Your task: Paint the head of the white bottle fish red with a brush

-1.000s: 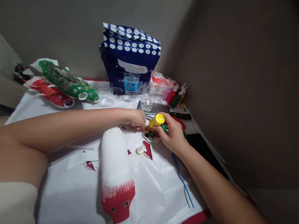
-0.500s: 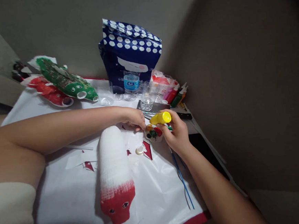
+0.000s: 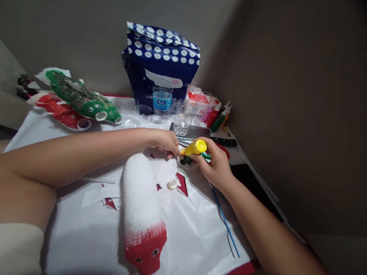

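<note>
With the right hand (image 3: 216, 165) gripping the tilted yellow paint bottle (image 3: 194, 148), squeeze gently over the palette (image 3: 185, 160) while the left hand (image 3: 167, 141) pinches its far-left rim steady.

Yellow paint bottle (image 3: 194, 148); white fabric fish (image 3: 142, 212) with red head, black eyes; green fish (image 3: 83, 102); red fish (image 3: 61, 114); navy bag (image 3: 161, 68), white dots; blue brush handle (image 3: 224, 219); white table cover (image 3: 83, 243), red edge.
</note>
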Action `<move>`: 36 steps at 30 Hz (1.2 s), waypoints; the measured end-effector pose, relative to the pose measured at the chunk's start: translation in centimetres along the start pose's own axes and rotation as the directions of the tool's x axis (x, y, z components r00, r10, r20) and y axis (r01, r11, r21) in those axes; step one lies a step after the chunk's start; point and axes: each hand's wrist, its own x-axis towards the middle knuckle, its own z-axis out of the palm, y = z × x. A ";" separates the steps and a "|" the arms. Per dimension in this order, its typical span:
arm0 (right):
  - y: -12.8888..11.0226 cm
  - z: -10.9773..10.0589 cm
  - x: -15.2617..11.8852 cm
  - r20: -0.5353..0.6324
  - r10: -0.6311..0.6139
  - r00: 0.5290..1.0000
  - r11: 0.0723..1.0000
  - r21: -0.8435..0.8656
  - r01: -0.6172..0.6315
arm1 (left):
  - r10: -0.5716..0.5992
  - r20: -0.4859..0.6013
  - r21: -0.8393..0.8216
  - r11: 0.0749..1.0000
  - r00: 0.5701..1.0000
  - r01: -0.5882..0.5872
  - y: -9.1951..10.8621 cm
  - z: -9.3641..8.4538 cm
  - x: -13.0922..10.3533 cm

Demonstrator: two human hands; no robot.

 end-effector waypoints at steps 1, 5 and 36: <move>0.0 0.0 0.0 -0.007 -0.001 1.000 1.000 0.003 0.002 | 0.006 -0.013 -0.008 1.000 1.000 -0.007 0.0 -0.3 -0.1; 0.0 0.0 0.0 -0.036 -0.002 0.999 1.000 0.010 0.002 | -0.004 -0.033 -0.019 1.000 0.999 0.004 -0.1 -1.0 -0.2; 0.5 1.0 0.3 -0.052 0.036 0.998 0.999 0.015 -0.036 | -0.102 0.000 0.024 0.995 0.995 0.102 1.9 1.0 -0.7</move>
